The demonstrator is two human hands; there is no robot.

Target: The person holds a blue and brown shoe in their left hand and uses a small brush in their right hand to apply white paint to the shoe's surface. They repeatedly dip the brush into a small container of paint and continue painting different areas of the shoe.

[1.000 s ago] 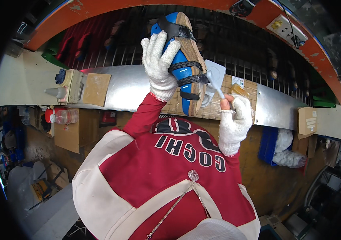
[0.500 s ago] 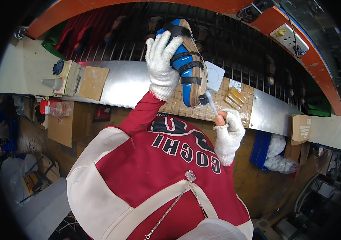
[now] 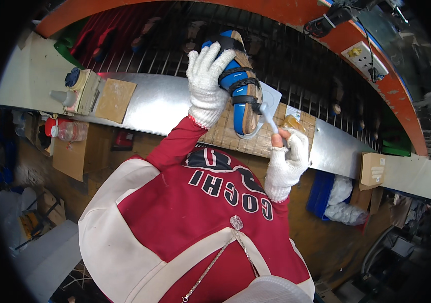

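Observation:
A sandal with black straps, some of them braided, and a tan sole edge is fitted on a blue shoe last. My left hand, in a white knit glove, grips it from the left near its far end and holds it up over the bench. My right hand, gloved with thumb and a fingertip bare, pinches a small brush by its pale handle. The brush's head meets the sole edge on the sandal's right side, near the lowest strap.
Behind the sandal lie a white tray and an amber block on a brown gridded board. A rack of metal rods runs along the far side. A cardboard piece and a small machine sit at left.
The brush has moved up along the sole edge, from the sandal's near end to beside the lowest strap. My left hand keeps its hold, with the sandal slightly lower in the picture.

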